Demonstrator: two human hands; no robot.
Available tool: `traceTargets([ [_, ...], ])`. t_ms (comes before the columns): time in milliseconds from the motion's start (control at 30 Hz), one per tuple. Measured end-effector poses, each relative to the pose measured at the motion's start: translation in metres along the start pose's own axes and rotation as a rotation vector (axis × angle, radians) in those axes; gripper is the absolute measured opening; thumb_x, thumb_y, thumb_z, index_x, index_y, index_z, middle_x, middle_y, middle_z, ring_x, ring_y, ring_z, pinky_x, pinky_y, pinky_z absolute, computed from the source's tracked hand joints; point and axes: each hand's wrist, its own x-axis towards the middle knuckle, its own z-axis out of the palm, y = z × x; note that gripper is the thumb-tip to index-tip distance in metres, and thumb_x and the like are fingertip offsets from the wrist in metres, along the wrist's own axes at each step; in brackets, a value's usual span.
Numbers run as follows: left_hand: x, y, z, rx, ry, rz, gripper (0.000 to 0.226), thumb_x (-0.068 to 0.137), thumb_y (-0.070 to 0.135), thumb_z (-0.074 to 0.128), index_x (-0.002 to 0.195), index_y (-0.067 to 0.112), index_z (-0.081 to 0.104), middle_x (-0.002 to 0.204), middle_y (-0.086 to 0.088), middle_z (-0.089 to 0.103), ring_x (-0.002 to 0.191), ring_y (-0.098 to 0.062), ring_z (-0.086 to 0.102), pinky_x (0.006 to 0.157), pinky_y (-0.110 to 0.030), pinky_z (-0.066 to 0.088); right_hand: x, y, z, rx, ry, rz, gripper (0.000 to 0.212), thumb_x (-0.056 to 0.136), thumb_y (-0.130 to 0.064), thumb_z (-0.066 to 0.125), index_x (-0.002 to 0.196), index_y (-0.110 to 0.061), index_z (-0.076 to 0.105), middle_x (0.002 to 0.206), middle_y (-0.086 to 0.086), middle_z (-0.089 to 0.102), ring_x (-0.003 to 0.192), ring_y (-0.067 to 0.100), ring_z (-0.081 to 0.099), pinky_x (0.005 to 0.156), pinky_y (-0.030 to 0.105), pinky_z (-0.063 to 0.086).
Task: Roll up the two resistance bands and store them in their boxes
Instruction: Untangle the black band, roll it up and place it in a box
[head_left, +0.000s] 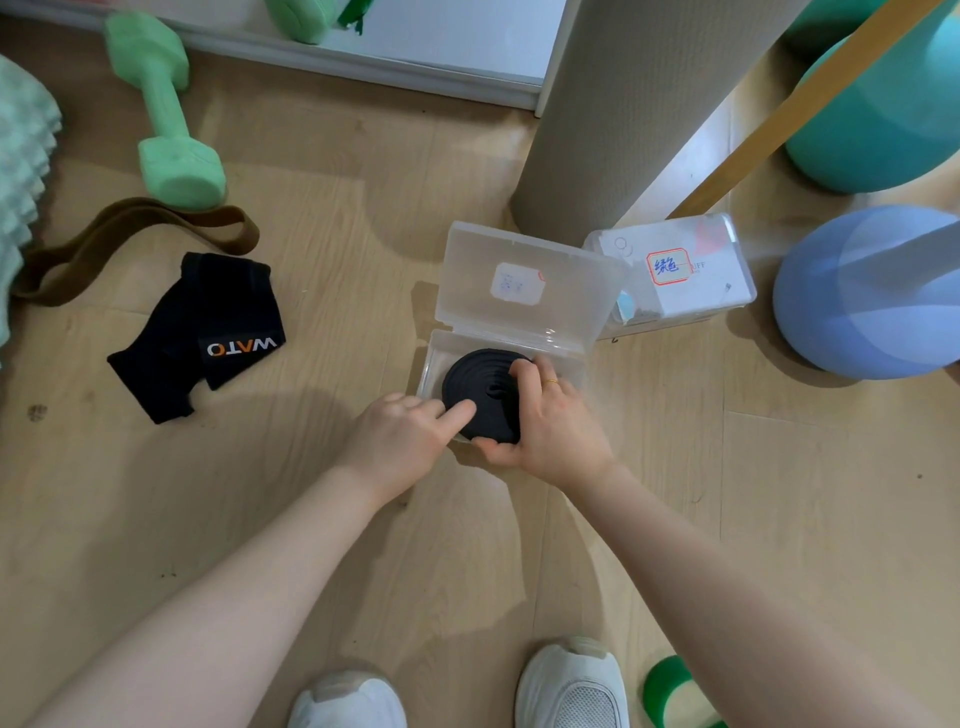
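Note:
A rolled black resistance band (478, 382) sits tilted in the open clear plastic box (434, 364) on the wooden floor, its near edge resting over the box's front rim. The box's lid (524, 288) stands open behind it. My right hand (545, 421) grips the roll from the right, fingers on top and thumb under the near edge. My left hand (402, 434) presses a finger on the roll's left side. A second clear box (680, 270), shut and labelled, lies to the right. An olive-brown band (130, 244) lies flat and unrolled at the left.
Black WATO wraps (202, 332) lie left of the box. A green dumbbell (166, 114) is at the back left, a rolled grey mat (623, 109) stands behind the boxes, and a blue ball (872, 296) and teal ball (883, 119) sit at the right. My white shoes (571, 686) are at the bottom.

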Motion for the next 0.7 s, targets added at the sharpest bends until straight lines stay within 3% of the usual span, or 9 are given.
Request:
traceTargets([
  [167, 0.007, 0.006, -0.008, 0.062, 0.006, -0.025, 0.037, 0.041, -0.008, 0.075, 0.070, 0.011, 0.063, 0.040, 0.000, 0.039, 0.031, -0.019, 0.040, 0.037, -0.020, 0.033, -0.002, 0.004, 0.000, -0.029, -0.114, 0.004, 0.072, 0.071, -0.058, 0.060, 0.108, 0.002, 0.047, 0.119, 0.036, 0.052, 0.059, 0.041, 0.060, 0.050, 0.033, 0.047],
  [300, 0.012, 0.009, -0.005, 0.041, -0.003, -0.059, 0.034, 0.043, -0.010, 0.073, 0.066, 0.009, 0.058, 0.039, 0.000, 0.035, 0.032, -0.019, 0.035, 0.039, -0.020, 0.025, -0.001, 0.001, -0.008, 0.026, -0.132, 0.070, 0.065, 0.083, -0.053, 0.058, 0.117, 0.001, 0.044, 0.151, 0.028, 0.017, 0.096, 0.042, 0.057, 0.073, 0.039, 0.042],
  [367, 0.014, 0.007, -0.008, -0.003, -0.061, -0.077, 0.033, 0.050, 0.000, 0.082, 0.069, 0.011, 0.057, 0.040, 0.003, 0.030, 0.034, -0.018, 0.029, 0.036, -0.020, 0.023, -0.003, -0.004, -0.010, -0.028, -0.108, 0.115, 0.062, 0.083, -0.054, 0.055, 0.118, -0.004, 0.043, 0.153, 0.023, 0.011, 0.101, 0.039, 0.056, 0.073, 0.037, 0.040],
  [433, 0.017, 0.007, -0.014, -0.065, -0.131, -0.082, 0.024, 0.075, 0.021, 0.076, 0.086, 0.012, 0.056, 0.048, -0.001, 0.041, 0.044, -0.020, 0.034, 0.037, -0.026, 0.034, -0.004, -0.006, -0.010, -0.087, -0.069, 0.102, 0.059, 0.075, -0.051, 0.068, 0.111, -0.006, 0.053, 0.145, 0.027, 0.031, 0.083, 0.039, 0.060, 0.061, 0.035, 0.044],
  [500, 0.026, 0.009, -0.018, -0.074, -0.341, -0.166, 0.024, 0.095, 0.036, 0.047, 0.107, 0.015, 0.046, 0.071, -0.006, 0.057, 0.062, -0.024, 0.045, 0.053, -0.031, 0.039, -0.004, -0.003, -0.010, -0.148, -0.068, 0.073, 0.061, 0.061, -0.049, 0.080, 0.101, -0.007, 0.062, 0.120, 0.027, 0.056, 0.056, 0.035, 0.059, 0.043, 0.028, 0.042],
  [533, 0.031, 0.011, -0.020, -0.062, -0.424, -0.178, 0.028, 0.097, 0.041, 0.039, 0.110, 0.016, 0.041, 0.074, -0.005, 0.056, 0.066, -0.025, 0.046, 0.057, -0.031, 0.038, -0.003, 0.000, -0.010, -0.185, -0.033, 0.035, 0.062, 0.059, -0.049, 0.081, 0.101, -0.007, 0.064, 0.113, 0.025, 0.060, 0.050, 0.033, 0.058, 0.040, 0.026, 0.041],
  [600, 0.036, 0.014, -0.019, -0.009, -0.437, -0.127, 0.032, 0.098, 0.045, 0.035, 0.109, 0.015, 0.039, 0.070, -0.001, 0.046, 0.069, -0.027, 0.048, 0.059, -0.031, 0.037, -0.003, 0.005, -0.019, -0.161, -0.111, -0.052, 0.060, 0.073, -0.045, 0.072, 0.117, -0.007, 0.058, 0.126, 0.025, 0.050, 0.061, 0.036, 0.062, 0.047, 0.031, 0.047],
  [667, 0.035, 0.015, -0.018, 0.063, -0.410, -0.078, 0.033, 0.099, 0.044, 0.032, 0.110, 0.014, 0.040, 0.081, -0.003, 0.056, 0.074, -0.030, 0.056, 0.057, -0.030, 0.035, -0.007, 0.016, -0.029, -0.154, -0.177, -0.179, 0.050, 0.092, -0.034, 0.052, 0.136, -0.015, 0.038, 0.146, 0.014, 0.027, 0.082, 0.037, 0.060, 0.063, 0.037, 0.050],
  [700, 0.034, 0.015, -0.019, 0.098, -0.417, -0.046, 0.031, 0.099, 0.042, 0.030, 0.112, 0.015, 0.040, 0.089, -0.005, 0.060, 0.076, -0.031, 0.057, 0.055, -0.029, 0.033, -0.008, 0.021, -0.031, -0.174, -0.206, -0.225, 0.043, 0.095, -0.025, 0.047, 0.136, -0.020, 0.034, 0.148, 0.009, 0.022, 0.080, 0.035, 0.055, 0.062, 0.036, 0.047],
])
